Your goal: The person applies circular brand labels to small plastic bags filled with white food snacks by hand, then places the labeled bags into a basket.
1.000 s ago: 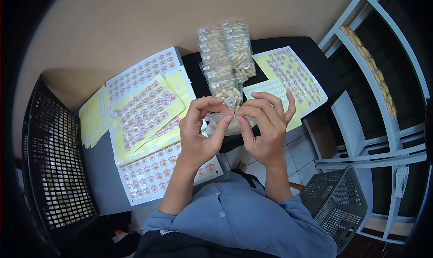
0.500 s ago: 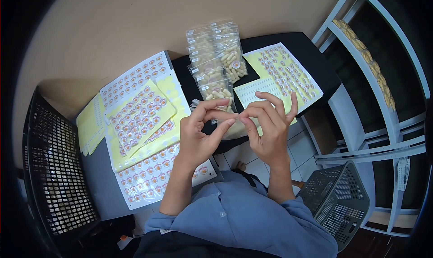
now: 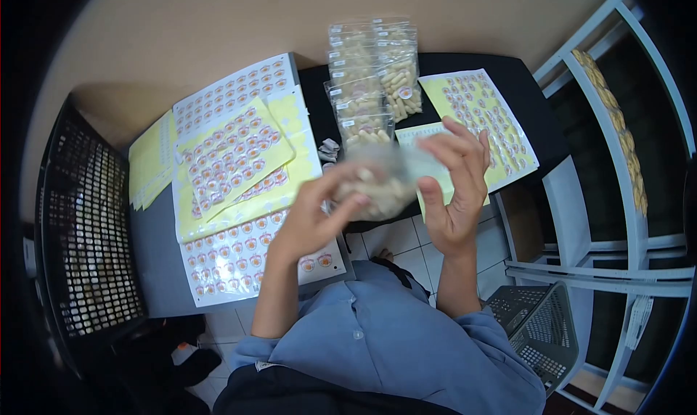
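My left hand point(image 3: 312, 215) is closed on the left side of a clear plastic bag point(image 3: 386, 196) of pale oblong pieces, blurred by motion. On the right of that bag, my right hand point(image 3: 459, 197) has its fingers apart and holds nothing that I can see. Behind the hands, overlapping clear bags point(image 3: 401, 88) of similar pieces lie in two columns on the black table, with small white labels near their tops. One of them bears a round sticker point(image 3: 404, 92).
Sheets of round stickers point(image 3: 232, 154) cover the table's left part. Another sticker sheet point(image 3: 486, 117) lies at the right. A black perforated basket point(image 3: 94, 219) stands at the far left, a grey basket point(image 3: 544, 335) at lower right. White shelving point(image 3: 581, 96) runs along the right.
The bag of pale pieces has come up between my hands, held by the left. My right hand has parted from the left and spread its fingers. The view has shifted slightly.
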